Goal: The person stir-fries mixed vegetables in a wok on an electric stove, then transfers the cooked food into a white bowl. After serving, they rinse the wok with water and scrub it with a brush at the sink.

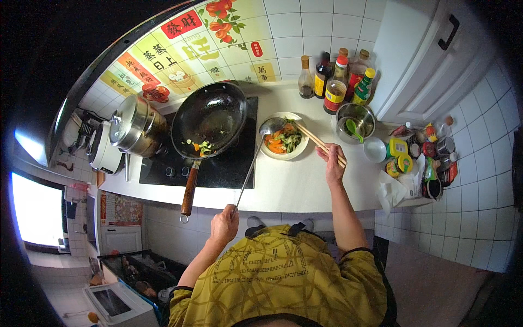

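Observation:
My left hand [224,225] is closed round the handle end of a long metal ladle [250,171]. The ladle's bowl rests over the left side of a white plate [285,155] of sliced vegetables [288,139], orange and green. In my right hand [332,163] is a pair of wooden chopsticks [313,137], their tips at the plate's upper right among the green pieces. Left of the plate, a dark wok [210,117] sits tilted on the black cooktop [229,173], with a few green and orange pieces near its lower edge. Its wooden handle [189,192] points toward me.
A lidded steel pot [137,126] stands left of the wok, beside a white appliance [103,150]. Sauce bottles [335,87] line the wall at back right. A steel pot with a green spoon [355,129], a clear bowl [374,149] and several jars [399,164] crowd the right.

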Motion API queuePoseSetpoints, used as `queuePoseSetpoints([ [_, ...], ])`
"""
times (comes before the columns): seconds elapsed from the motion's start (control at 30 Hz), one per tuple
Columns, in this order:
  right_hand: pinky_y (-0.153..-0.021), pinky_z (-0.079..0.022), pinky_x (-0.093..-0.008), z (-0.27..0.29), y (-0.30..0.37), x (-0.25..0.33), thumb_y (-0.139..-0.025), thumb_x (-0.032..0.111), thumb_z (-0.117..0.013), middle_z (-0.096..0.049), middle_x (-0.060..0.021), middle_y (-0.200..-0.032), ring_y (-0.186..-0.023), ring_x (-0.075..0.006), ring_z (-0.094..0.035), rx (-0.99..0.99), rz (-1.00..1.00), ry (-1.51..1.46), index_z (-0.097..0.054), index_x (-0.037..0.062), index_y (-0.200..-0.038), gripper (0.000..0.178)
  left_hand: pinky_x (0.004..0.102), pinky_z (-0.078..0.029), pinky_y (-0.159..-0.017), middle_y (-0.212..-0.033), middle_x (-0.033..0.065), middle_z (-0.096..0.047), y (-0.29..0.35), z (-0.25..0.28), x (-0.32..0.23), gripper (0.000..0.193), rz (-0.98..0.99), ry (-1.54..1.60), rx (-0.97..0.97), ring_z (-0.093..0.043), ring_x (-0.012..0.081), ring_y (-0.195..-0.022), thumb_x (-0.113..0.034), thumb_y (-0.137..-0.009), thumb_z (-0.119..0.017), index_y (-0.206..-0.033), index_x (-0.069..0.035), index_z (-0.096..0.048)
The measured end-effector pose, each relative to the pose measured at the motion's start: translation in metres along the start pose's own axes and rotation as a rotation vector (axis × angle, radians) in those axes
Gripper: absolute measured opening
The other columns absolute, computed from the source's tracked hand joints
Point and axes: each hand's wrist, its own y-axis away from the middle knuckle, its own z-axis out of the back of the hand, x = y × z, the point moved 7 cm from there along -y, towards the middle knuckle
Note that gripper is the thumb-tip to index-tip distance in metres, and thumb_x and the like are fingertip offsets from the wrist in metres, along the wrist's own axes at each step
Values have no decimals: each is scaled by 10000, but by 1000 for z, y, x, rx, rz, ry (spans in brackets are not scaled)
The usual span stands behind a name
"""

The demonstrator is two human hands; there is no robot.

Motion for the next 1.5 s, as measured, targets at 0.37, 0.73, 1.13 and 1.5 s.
queuePoseSetpoints([
  [0.37, -719, -489, -331, -64, 43, 66, -826, 62, -539, -533, -153, -1025, -889, -249, -580, 487, 572, 611, -534, 59, -981, 155, 445, -456, -568, -746, 175, -609, 3, -12, 22, 117, -14, -132, -78, -581, 378, -655, -160, -818, -532, -901, -78, -522],
  [0.73, -710, -470, -304, -50, 13, 42, -815, 33, -568, -567, -129, -935, -853, -241, -574, 358, 455, 562, -552, 21, -896, 84, 427, -453, -567, -735, 160, -598, 3, -11, 23, 92, -59, -114, -140, -577, 366, -664, -148, -815, -546, -878, -82, -536],
  [1.13, -643, -486, -284, -22, 55, 76, -776, -43, -560, -568, -101, -897, -771, -200, -582, 193, 506, 560, -571, 52, -909, 164, 347, -403, -478, -580, 164, -505, -2, -13, 27, 118, 16, 88, -131, -529, 324, -517, -84, -785, -586, -828, -19, -497],
  [1.5, -723, -466, -385, 145, 44, 83, -782, 42, -573, -471, -164, -1064, -886, -334, -540, -119, 501, 1231, -511, 60, -953, 183, 268, -343, -460, -544, 82, -449, 3, -16, 19, 134, -10, 224, -109, -359, 106, -494, -69, -793, -590, -846, 15, -500],
])
